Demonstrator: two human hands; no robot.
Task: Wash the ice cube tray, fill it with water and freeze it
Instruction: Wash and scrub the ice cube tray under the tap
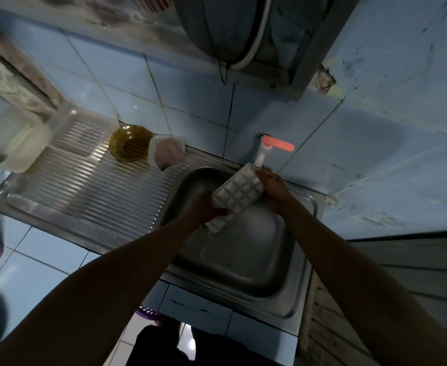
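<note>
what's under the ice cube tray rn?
The ice cube tray is held tilted over the steel sink basin, far end at the tap. Left hand grips its near end, right hand its far side. The tray hides its own underside and the basin beneath.

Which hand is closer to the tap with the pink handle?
The right hand. It grips the far end of the ice cube tray, just below the tap spout. The left hand holds the tray's near end, farther from the tap.
</note>
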